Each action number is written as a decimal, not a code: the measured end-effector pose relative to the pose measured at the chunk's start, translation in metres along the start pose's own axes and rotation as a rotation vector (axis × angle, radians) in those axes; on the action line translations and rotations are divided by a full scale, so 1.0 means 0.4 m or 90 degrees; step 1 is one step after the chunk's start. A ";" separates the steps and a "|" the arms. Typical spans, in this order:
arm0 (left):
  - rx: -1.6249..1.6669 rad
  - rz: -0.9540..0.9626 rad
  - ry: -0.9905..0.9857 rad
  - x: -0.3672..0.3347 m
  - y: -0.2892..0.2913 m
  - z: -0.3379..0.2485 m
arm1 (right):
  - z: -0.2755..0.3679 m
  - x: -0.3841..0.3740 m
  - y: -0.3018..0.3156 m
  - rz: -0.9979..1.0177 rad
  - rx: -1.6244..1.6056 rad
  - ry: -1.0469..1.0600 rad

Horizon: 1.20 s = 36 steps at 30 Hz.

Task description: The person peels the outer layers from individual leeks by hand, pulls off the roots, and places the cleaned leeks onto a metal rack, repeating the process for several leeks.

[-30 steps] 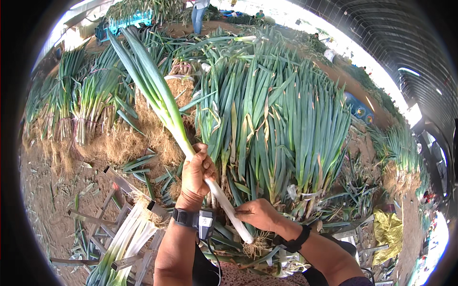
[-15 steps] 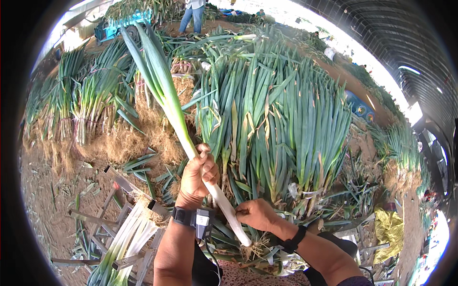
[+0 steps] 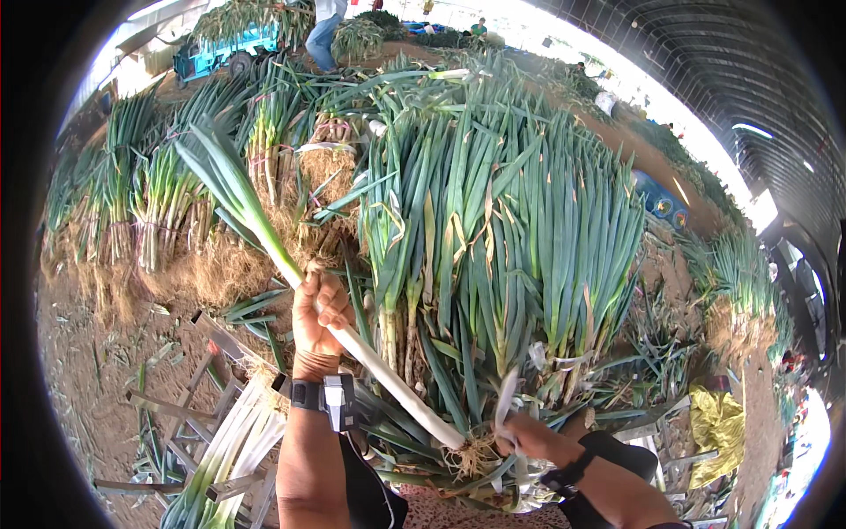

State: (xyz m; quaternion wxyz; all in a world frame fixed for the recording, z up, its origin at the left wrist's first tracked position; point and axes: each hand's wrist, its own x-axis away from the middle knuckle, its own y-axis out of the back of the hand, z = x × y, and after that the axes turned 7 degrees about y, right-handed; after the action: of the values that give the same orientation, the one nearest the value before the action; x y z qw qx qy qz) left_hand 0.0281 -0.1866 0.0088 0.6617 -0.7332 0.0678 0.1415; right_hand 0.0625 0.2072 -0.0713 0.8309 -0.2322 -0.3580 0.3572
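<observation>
My left hand [image 3: 319, 313] is wrapped round the shaft of a large green onion [image 3: 388, 377], which slants across the view. Its green leaves point to the upper left, and its white root end with stringy roots [image 3: 474, 457] hangs low near my right hand. My right hand [image 3: 533, 437] is closed on a limp, pale strip of onion skin [image 3: 505, 397], beside the roots and off the shaft. Directly ahead stands a dense pile of unpeeled green onions [image 3: 546, 238]. At lower left, several peeled white green onions [image 3: 231, 432] lie together on a metal rack [image 3: 189, 407].
Tied bundles of green onions [image 3: 159, 189] with brown roots line the left. A yellow sack [image 3: 716, 434] lies at right, with another onion bundle [image 3: 745, 282] beyond. Far back are a blue cart [image 3: 242, 51] and a person in jeans [image 3: 322, 40]. Leaf scraps litter the soil.
My left hand has shifted left and tilted the green onion further over. My right hand has left the shaft, moving right and down with a strip of skin. The far person has moved left.
</observation>
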 end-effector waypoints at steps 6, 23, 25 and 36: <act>0.002 -0.065 0.001 -0.005 0.005 0.001 | 0.049 0.018 -0.102 -0.128 0.739 0.204; -0.213 -0.279 -0.061 -0.006 -0.039 0.032 | 0.097 -0.104 -0.355 -0.055 0.885 0.226; -0.289 -0.378 -0.095 -0.010 -0.037 0.036 | 0.088 -0.100 -0.346 -0.031 0.914 0.287; -0.393 -0.557 -0.154 -0.017 -0.051 0.052 | 0.095 -0.002 -0.320 0.053 0.936 0.258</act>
State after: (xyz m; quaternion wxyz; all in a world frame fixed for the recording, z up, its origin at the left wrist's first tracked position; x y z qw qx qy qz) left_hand 0.0251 -0.1643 0.0285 0.4159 -0.8315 -0.3647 -0.0505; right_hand 0.0879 0.1300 0.0349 0.8071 0.3063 0.1404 0.4849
